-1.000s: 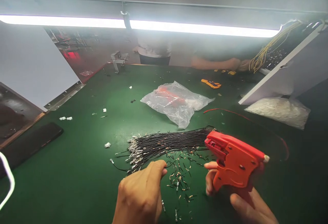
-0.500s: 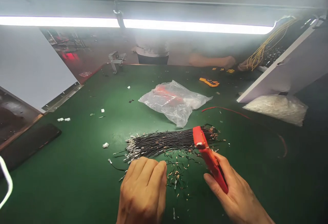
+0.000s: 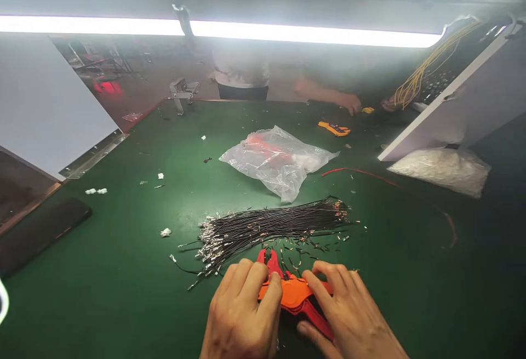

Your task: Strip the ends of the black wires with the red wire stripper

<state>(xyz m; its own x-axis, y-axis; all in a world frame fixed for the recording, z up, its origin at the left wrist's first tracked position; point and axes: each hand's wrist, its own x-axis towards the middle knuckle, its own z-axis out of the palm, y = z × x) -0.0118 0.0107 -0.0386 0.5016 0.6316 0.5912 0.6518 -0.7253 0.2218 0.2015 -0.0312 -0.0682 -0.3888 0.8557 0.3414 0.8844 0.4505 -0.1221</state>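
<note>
My right hand point(image 3: 345, 304) is wrapped round the handles of an orange and red wire stripper point(image 3: 295, 293), which is turned with its red jaws away from me. At the left side of the tool, my left hand point(image 3: 244, 309) is closed in a pinch on a thin black wire point(image 3: 289, 278), a short stretch of which shows by the jaws. Most of that wire is hidden by the fingers. Just beyond both hands lies a bundle of black wires point(image 3: 271, 222), metal terminals at its left end and bare copper at its right. Insulation scraps point(image 3: 302, 250) are scattered in front of it.
A clear plastic bag point(image 3: 279, 156) with red contents lies behind the bundle. A red wire point(image 3: 365, 172), a yellow tool point(image 3: 335, 128) and a filled bag point(image 3: 441, 170) are at the right. A black phone-like slab point(image 3: 45, 233) lies left. Another person's hand point(image 3: 349, 101) is across the table.
My right hand has brought the stripper down and left, turning it to meet my left hand. The left hand has shifted slightly right. The other person's hand across the table has moved left.
</note>
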